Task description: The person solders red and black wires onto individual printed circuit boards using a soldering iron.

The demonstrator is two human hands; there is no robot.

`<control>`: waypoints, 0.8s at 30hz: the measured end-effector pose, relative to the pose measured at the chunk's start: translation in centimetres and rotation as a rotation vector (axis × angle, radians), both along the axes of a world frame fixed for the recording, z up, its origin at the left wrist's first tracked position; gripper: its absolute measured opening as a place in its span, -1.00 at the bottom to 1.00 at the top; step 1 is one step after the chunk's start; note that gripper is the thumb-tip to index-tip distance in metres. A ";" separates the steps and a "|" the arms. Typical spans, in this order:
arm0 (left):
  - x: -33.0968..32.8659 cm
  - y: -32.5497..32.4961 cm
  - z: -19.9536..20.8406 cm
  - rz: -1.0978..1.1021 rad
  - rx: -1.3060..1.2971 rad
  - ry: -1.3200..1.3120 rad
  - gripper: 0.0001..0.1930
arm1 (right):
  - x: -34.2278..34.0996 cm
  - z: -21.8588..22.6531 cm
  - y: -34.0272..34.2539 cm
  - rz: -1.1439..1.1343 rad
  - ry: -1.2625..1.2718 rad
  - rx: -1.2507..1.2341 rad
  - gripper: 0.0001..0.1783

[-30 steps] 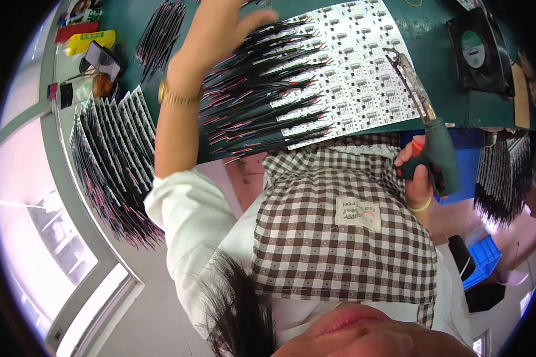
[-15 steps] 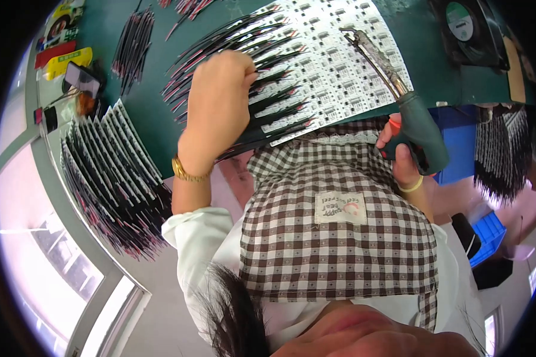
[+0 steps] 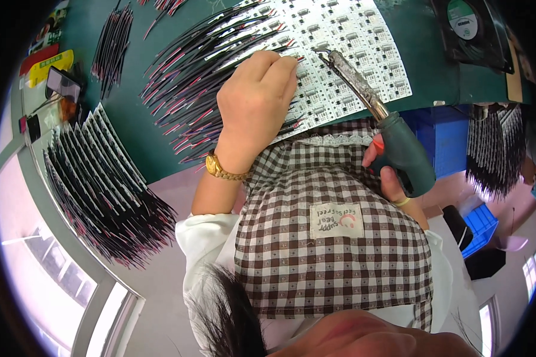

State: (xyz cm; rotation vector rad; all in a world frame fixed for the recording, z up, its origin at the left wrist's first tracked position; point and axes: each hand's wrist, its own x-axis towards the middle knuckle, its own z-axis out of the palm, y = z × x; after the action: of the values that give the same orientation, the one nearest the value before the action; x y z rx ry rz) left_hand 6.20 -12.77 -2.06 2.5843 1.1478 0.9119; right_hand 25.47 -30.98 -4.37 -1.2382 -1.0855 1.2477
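A white panel of small circuit boards lies on the green table. Rows of black and red wires reach onto the panel's left part, their other ends fanning out to the left. My left hand is over the wires in a pinch, a wire end showing just past its fingertips; most of that wire is hidden under the hand. My right hand is wrapped round the dark green handle of a soldering gun. The gun's bent metal tip is over the panel, a little beyond my left fingertips and apart from them.
A bundle of loose wires lies at the far left. Wired board panels hang in a stack off the left table edge, and more wired panels hang at the right. A black spool stands at the back right. Blue crates are below.
My left hand has moved right, toward the wires' board ends. The soldering gun's tip has come left and nearer to it. The whole view has shifted slightly.
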 end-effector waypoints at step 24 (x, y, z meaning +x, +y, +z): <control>-0.1 0.0 -1.2 0.008 0.108 -0.010 -0.86 | -0.4 0.4 -0.1 0.046 -0.054 -0.169 -0.36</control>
State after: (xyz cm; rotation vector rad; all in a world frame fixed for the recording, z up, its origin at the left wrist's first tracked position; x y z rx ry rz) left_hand 6.13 -12.81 -3.25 2.6578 1.1366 1.0148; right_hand 25.11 -31.08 -4.02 -1.3876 -1.0704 1.3703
